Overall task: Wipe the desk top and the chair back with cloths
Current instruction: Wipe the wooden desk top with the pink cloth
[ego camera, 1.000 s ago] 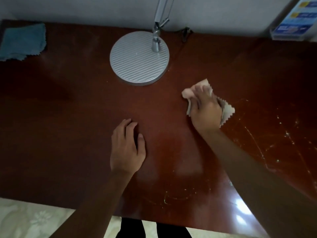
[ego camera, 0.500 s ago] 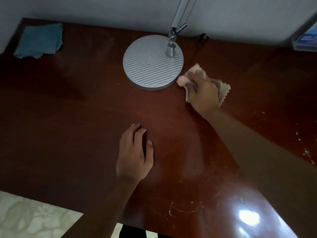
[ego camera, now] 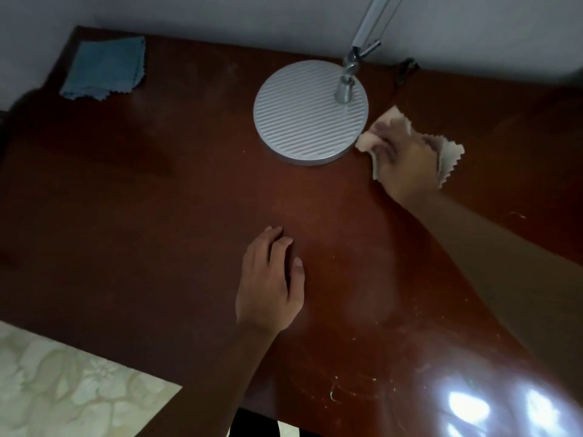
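Wiping beside the lamp base, my free hand flat on the desk.

My right hand point(ego camera: 407, 159) was clamped over the beige cloth point(ego camera: 449, 154), pressing it to the desk top point(ego camera: 157, 216) just beside the round lamp base point(ego camera: 310, 113), the cloth's near corner touching or almost touching its rim. To do it well, I judged I should keep my palm flat, work tight along that rim without nudging the lamp, then sweep toward the scratched, speckled patch nearer me. My left hand point(ego camera: 269, 285) lay on the wood with fingers loosely together, holding nothing. The blue cloth point(ego camera: 104, 69) sat folded at the far left corner, well apart. The wood was dark, glossy and glared at lower right; a pale wall stood behind and patterned floor showed below. The chair was out of view.
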Available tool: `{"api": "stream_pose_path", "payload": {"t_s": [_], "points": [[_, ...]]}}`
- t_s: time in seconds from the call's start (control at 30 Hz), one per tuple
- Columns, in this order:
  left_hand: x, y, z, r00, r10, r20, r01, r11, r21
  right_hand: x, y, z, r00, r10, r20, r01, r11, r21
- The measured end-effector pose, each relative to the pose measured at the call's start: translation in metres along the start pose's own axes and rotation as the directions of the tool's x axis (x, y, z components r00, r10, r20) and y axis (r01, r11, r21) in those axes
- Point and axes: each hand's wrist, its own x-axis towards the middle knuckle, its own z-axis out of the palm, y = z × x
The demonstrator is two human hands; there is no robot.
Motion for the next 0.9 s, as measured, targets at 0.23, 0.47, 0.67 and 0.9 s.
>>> {"api": "stream_pose_path", "payload": {"t_s": [0.23, 0.47, 0.67, 0.9], "points": [[-0.001, -0.002, 0.002, 0.999, 0.026, -0.042, -0.026, 1.0, 0.006, -0.126, -0.062, 0.017, 0.942, -0.281, 0.185, 0.236, 0.944, 0.229], [-0.002, -0.003, -0.002, 0.997, -0.007, -0.082, -0.002, 0.993, -0.116, -0.062, -0.086, 0.041, 0.952, -0.266, 0.151, 0.235, 0.952, 0.197], [-0.043, -0.032, -0.032, 0.98, -0.092, -0.177, 0.062, 0.984, -0.169, -0.17, -0.088, 0.025, 0.858, -0.49, 0.15, 0.438, 0.853, 0.282], [-0.11, -0.072, -0.055, 0.989, -0.107, -0.099, 0.111, 0.993, 0.038, -0.111, -0.123, 0.054, 0.936, -0.332, 0.117, 0.311, 0.936, 0.164]]}}
